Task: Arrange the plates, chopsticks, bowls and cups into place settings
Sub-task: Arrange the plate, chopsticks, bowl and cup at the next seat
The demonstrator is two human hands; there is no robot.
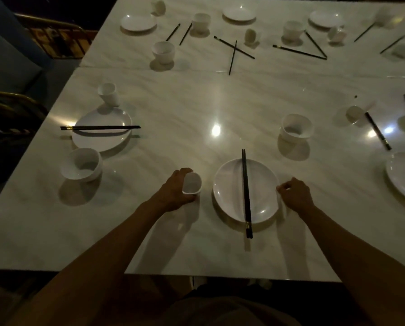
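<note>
Left hand (173,191) fingers wrapped round white cup (192,183) on bench (196,109); right hand (295,194) fingers pinch rim of plate (229,191) carrying chopsticks (246,191).

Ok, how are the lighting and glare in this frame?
Head view: dim overall; bright ceiling-light glare on the marble table; bowls cast heavy shadows; wide-angle bending at the edges; the far-right cup is soft, the left hand and plate readable.

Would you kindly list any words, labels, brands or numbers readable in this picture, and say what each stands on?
None can be read. The white plates, such as the near white oval plate, the cups and the bowls are plain. The gold band on the black chopsticks across that plate bears a mark too small and blurred to read.
</note>
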